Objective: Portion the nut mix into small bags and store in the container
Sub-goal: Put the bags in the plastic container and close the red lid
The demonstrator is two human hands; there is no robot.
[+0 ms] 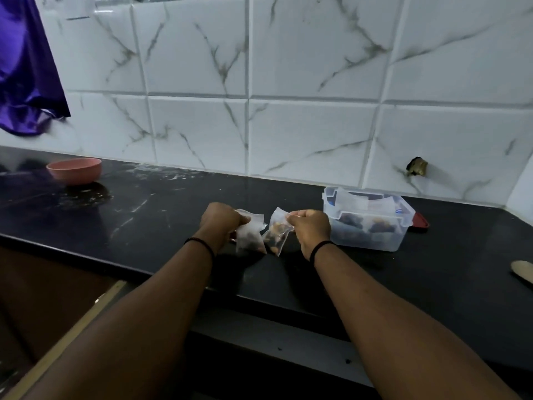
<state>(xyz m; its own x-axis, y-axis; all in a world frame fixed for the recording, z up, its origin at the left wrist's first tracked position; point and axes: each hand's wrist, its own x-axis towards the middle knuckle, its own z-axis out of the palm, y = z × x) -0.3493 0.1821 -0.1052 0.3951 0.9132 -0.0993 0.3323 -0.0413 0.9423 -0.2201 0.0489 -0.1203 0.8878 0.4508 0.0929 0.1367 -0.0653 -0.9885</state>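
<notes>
My left hand (219,223) pinches the top of a small clear bag of nuts (250,237) just above the black counter (144,220). Beside it, my right hand (310,228) grips a second small bag of nut mix (277,235), which hangs tilted. The two bags are close together, almost touching. To the right stands a clear plastic container (367,223), open, with filled bags and dark nuts inside. Its red lid (420,220) peeks out behind its right side.
A pink bowl (74,170) sits at the far left of the counter near the tiled wall. A pale wooden utensil (522,271) lies at the right edge. Purple cloth (26,67) hangs at the upper left. The counter's front edge runs below my wrists.
</notes>
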